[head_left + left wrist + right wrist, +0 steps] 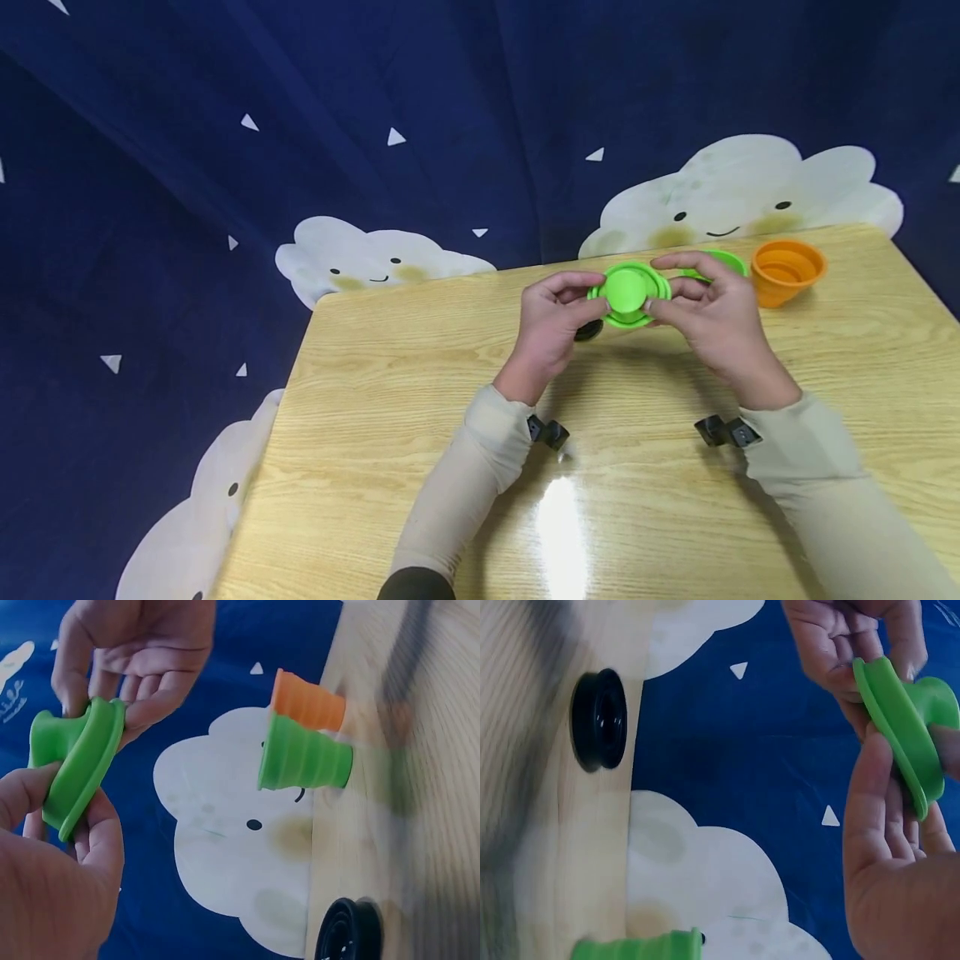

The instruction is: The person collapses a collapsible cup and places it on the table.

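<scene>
Both hands hold a partly collapsed green collapsible cup above the back part of the table. My left hand pinches its left side between thumb and fingers. On the opposite side, my right hand grips the rim the same way. The wrist views show the cup's wide rim and its narrower end bulging out, folded and tilted. A second green cup, extended, stands behind the right hand, partly hidden in the head view.
An orange collapsible cup stands beside the second green cup, near the table's back edge. A black, round, flat grooved object lies on the wooden table, mostly behind the left hand in the head view. A dark blue cloud-patterned curtain hangs behind.
</scene>
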Available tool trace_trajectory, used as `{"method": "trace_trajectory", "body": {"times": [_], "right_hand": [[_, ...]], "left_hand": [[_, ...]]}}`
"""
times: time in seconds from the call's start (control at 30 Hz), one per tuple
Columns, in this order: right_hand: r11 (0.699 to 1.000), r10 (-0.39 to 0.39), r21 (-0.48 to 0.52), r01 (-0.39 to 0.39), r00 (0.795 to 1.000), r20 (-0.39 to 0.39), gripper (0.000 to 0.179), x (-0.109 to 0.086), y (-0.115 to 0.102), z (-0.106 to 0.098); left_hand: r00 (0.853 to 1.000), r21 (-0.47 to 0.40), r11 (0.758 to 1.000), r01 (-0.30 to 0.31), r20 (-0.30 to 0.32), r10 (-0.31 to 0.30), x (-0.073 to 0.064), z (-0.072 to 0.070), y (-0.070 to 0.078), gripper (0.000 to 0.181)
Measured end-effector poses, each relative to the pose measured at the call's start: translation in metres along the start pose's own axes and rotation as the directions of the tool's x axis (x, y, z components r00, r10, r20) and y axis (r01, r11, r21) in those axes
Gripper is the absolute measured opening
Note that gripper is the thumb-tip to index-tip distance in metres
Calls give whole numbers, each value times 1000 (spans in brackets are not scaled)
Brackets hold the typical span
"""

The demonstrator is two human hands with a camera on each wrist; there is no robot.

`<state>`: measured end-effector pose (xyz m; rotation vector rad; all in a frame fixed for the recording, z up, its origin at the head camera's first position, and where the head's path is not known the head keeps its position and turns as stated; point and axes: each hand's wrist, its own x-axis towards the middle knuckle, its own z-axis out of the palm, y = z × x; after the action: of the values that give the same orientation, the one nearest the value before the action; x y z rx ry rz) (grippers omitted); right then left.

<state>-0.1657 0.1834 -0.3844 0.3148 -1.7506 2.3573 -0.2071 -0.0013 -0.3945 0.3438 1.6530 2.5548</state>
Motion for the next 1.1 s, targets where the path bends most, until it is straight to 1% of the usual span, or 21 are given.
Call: {"method": "trace_trajectory", "body": {"times": [0.07, 0.13, 0.23, 0.37, 0.47, 0.53, 0.63, 0.7, 0.73, 0.8, 0.87, 0.93, 1.0, 1.1], "right_hand": [[997, -50, -53, 49, 999, -14, 42, 0, 1, 3], [991, -91, -98, 88, 995, -36, 40, 0, 1, 6], [981, -126, -157, 115, 990, -64, 38, 0, 1, 9], [971, -148, -205, 126, 984, -96, 36, 0, 3, 11], [970, -152, -206, 126, 982, -115, 33, -1, 4, 11], [975, -152, -180, 129, 981, -122, 31, -2, 5, 10], [983, -150, -126, 135, 981, -124, 28, -2, 5, 8], [980, -161, -137, 143, 979, -128, 27, -2, 5, 7], [973, -173, -180, 148, 976, -132, 27, -2, 5, 6], [946, -199, -285, 153, 970, -142, 27, -2, 4, 5], [909, -224, -388, 152, 963, -148, 26, -2, 4, 6], [871, -248, -467, 155, 958, -144, 25, -1, 3, 7], [848, -260, -505, 161, 956, -133, 23, -2, 3, 9], [812, -285, -553, 185, 953, -100, 23, -2, 3, 11]], "left_hand": [[999, 32, 999, -39, -12, 39, -1, 1, 0, 30], [997, 77, 994, -79, -5, 79, -1, 2, 0, 27], [990, 144, 980, -137, 16, 137, -2, 4, -1, 25], [979, 189, 961, -202, 28, 200, -2, 5, -2, 23], [973, 196, 953, -229, 30, 228, -3, 6, -3, 21], [971, 199, 950, -239, 35, 237, -3, 6, -3, 19], [970, 180, 953, -244, 48, 239, -4, 5, -2, 17], [966, 170, 951, -259, 63, 252, -4, 4, -2, 16], [963, 170, 948, -270, 71, 261, -4, 4, -2, 17], [957, 169, 943, -286, 90, 274, -4, 3, -2, 17], [953, 182, 937, -297, 108, 281, -4, 3, -2, 17], [951, 217, 927, -305, 127, 283, -4, 2, -1, 17], [946, 281, 905, -318, 155, 284, -5, 2, 1, 16], [935, 393, 850, -350, 195, 295, -4, 2, 4, 15]]}}
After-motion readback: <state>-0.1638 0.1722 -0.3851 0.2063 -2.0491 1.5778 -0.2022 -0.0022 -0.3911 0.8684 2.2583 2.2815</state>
